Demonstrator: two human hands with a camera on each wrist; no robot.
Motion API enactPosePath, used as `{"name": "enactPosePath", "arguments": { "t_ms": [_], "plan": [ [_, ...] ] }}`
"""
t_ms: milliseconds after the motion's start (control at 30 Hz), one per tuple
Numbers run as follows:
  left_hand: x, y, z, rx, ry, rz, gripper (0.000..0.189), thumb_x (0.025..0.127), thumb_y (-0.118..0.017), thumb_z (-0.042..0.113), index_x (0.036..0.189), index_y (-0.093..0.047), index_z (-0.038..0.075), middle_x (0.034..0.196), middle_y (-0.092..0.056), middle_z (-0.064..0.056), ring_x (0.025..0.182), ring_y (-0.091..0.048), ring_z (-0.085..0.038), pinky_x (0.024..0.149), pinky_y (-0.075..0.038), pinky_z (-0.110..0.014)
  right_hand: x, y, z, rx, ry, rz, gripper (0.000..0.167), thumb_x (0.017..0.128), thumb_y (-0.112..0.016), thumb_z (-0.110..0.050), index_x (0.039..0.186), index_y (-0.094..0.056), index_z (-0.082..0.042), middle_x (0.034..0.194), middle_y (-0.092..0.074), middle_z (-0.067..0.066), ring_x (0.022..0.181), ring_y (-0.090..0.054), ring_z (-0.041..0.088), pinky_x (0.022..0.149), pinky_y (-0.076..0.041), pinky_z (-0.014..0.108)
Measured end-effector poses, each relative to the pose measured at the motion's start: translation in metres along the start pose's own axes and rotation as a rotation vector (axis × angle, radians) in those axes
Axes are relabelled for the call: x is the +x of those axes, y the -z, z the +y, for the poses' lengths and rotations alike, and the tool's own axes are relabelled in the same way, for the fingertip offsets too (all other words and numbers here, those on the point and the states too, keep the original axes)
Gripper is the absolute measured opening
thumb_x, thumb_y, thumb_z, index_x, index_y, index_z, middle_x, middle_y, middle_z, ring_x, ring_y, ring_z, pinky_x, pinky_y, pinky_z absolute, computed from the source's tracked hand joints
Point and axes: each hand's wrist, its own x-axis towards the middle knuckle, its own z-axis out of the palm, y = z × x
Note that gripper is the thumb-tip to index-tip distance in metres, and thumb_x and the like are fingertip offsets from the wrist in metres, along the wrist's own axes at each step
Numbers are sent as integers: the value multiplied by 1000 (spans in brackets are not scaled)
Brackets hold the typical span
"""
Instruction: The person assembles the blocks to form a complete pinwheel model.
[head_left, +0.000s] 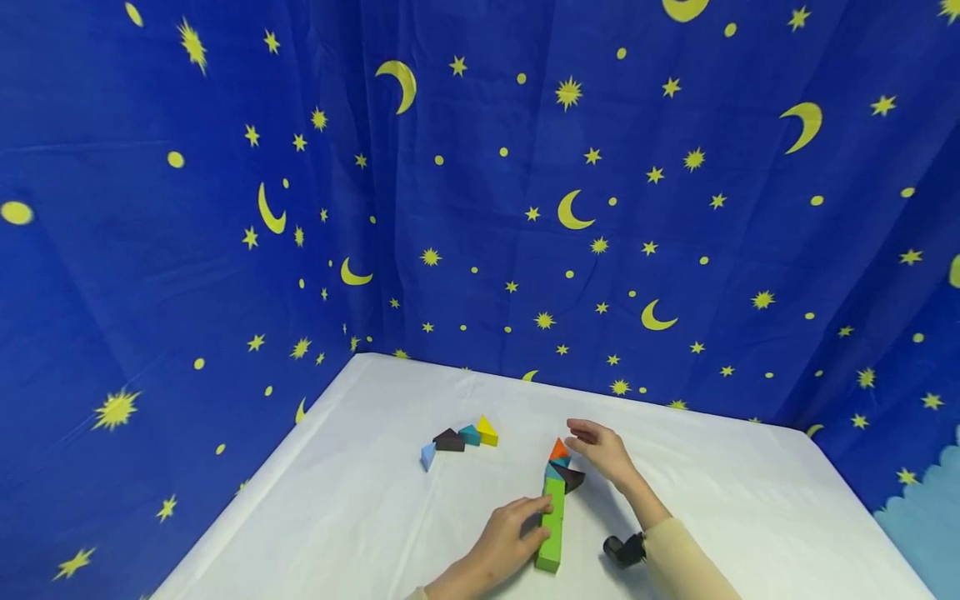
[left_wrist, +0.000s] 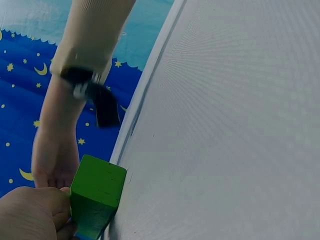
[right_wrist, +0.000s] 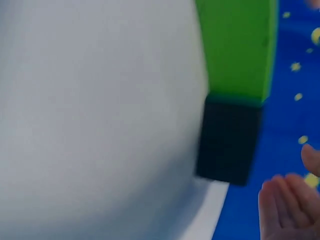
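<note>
A row of green blocks (head_left: 551, 529) lies on the white table, one end toward the person. At its far end come a light blue piece (head_left: 553, 471), a dark brown triangle block (head_left: 570, 477) jutting to the right, and an orange triangle block (head_left: 559, 448) above a blue one. My left hand (head_left: 504, 542) rests its thumb and fingertips against the left side of the green blocks. Beyond it, the right hand (head_left: 604, 454) hovers beside the orange triangle block, fingers loosely bent with nothing in them. The right wrist view shows a dark block (right_wrist: 229, 140) against the green.
To the left stands a group of triangle blocks: light blue (head_left: 428, 457), dark brown (head_left: 450, 442), teal (head_left: 470, 435) and yellow (head_left: 487, 432). The white table (head_left: 360, 475) meets blue curtains (head_left: 480, 208) with moons and stars behind. A black strap device (head_left: 624, 550) sits at the right wrist.
</note>
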Motion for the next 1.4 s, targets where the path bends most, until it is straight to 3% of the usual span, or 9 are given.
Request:
{"name": "enactPosePath", "arguments": {
  "t_ms": [200, 367, 567, 833, 1067, 1233, 1400],
  "plan": [
    [0, -2, 1, 18, -58, 36, 40, 87, -66, 9, 124, -58, -3, 108, -66, -1, 107, -59, -13, 92, -48, -29, -52, 3, -18, 271, -69, 6, 44, 89, -63, -9, 129, -52, 6, 129, -53, 23, 120, -50, 34, 94, -47, 33],
    [0, -2, 1, 3, -54, 39, 39, 88, -65, 8, 124, -57, -3, 109, -66, -1, 108, -59, -15, 92, -48, -31, -92, -8, -20, 358, -140, 17, 45, 88, -65, -9, 128, -53, 6, 128, -55, 20, 120, -50, 33, 93, -47, 28],
    [-2, -2, 1, 3, -37, 36, 39, 88, -65, 9, 125, -57, -2, 109, -66, -1, 108, -59, -15, 92, -48, -32, -110, -31, -18, 255, -73, 75, 40, 84, -70, -10, 121, -60, 2, 122, -60, 15, 116, -54, 31, 96, -46, 30],
    [-2, -2, 1, 5, -30, 30, 40, 88, -66, 10, 125, -57, -1, 110, -66, 0, 108, -59, -15, 92, -48, -32, -117, -43, -7, -58, 87, 93, 39, 79, -75, -14, 115, -64, -3, 117, -63, 13, 110, -57, 34, 91, -48, 40],
    [4, 6, 3, 24, -21, -2, 40, 89, -65, 12, 126, -57, 0, 110, -66, 0, 108, -59, -15, 92, -48, -32, -113, -44, -7, -86, 113, 93, 38, 79, -75, -15, 114, -64, -4, 115, -64, 11, 109, -58, 32, 91, -49, 39],
    [13, 23, 0, -40, -4, -27, 39, 91, -63, 17, 125, -57, -1, 111, -66, -5, 107, -60, -18, 91, -49, -29, -115, -44, -7, -88, 98, 69, 41, 78, -76, -16, 115, -63, -2, 116, -63, 13, 111, -57, 33, 90, -50, 38],
    [32, 64, -12, -76, 49, 80, 37, 91, -63, 13, 124, -58, -2, 111, -66, -12, 102, -63, -24, 89, -50, -29, -116, -45, -6, -75, 94, 60, 41, 78, -76, -16, 114, -64, -1, 116, -63, 13, 111, -57, 33, 89, -50, 36]
  ]
}}
